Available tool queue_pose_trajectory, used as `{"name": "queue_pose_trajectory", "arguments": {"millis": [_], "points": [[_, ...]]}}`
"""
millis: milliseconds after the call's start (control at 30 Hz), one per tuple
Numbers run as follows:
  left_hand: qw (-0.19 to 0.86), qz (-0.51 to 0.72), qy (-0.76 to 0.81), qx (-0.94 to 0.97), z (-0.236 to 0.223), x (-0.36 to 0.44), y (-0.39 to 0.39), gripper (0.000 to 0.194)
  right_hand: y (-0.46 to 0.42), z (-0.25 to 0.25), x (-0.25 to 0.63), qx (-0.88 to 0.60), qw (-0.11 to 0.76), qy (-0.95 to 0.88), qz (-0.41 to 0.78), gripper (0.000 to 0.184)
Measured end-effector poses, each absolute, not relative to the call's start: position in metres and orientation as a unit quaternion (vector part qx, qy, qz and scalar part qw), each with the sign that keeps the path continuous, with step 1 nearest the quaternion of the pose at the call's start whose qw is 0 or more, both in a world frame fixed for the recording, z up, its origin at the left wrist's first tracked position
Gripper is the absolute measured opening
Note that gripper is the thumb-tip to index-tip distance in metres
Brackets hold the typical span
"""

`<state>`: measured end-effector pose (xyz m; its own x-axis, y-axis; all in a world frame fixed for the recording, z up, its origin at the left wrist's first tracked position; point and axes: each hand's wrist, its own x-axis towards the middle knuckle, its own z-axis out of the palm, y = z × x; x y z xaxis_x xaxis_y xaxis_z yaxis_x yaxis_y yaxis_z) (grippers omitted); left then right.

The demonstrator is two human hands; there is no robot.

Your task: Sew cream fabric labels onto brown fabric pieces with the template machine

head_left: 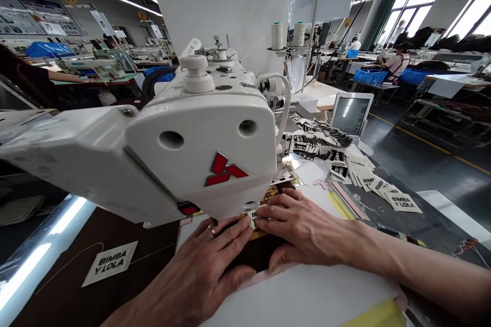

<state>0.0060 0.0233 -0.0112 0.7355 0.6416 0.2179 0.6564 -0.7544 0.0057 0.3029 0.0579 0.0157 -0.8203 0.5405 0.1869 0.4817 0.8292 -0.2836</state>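
1. A small printed label (253,217) is seen between the fingertips, low under the head of the white sewing machine (199,138). It is partly covered by the fingers, so its full outline cannot be told.

2. The left hand (215,260) is laid rather flat, its fingers stretched and only a little parted. The label is touched at its left side; nothing is seen to be gripped.

3. The right hand (303,225) is also held open and low, with the fingers close together and bent slightly. The label's right side is covered by its fingertips.

4. For good control, light and equal pressure should be given from both sides, so that the label is kept flat and is not turned or wrinkled.

5. The edges are best compared with the yellow-orange strip (258,235) just beside the label, and the lettering should be kept level.

6. Because the fingers are placed very near the underside of the machine head, they should be kept away from any moving part.

7. The white sheet (299,291) in front of the hands should not be pushed by the wrists. The loose label (111,261) at the left is lying apart, near a thin thread (151,254), which should be kept from being caught.
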Motion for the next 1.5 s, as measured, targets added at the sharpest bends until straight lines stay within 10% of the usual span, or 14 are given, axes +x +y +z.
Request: {"name": "queue_pose_trajectory", "arguments": {"millis": [1500], "points": [[0.12, -0.115, -0.3, -0.939, -0.013, -0.039, 0.036, 0.057, 0.077, 0.013, 0.305, -0.198, 0.155, -0.965, 0.076, 0.06]]}}
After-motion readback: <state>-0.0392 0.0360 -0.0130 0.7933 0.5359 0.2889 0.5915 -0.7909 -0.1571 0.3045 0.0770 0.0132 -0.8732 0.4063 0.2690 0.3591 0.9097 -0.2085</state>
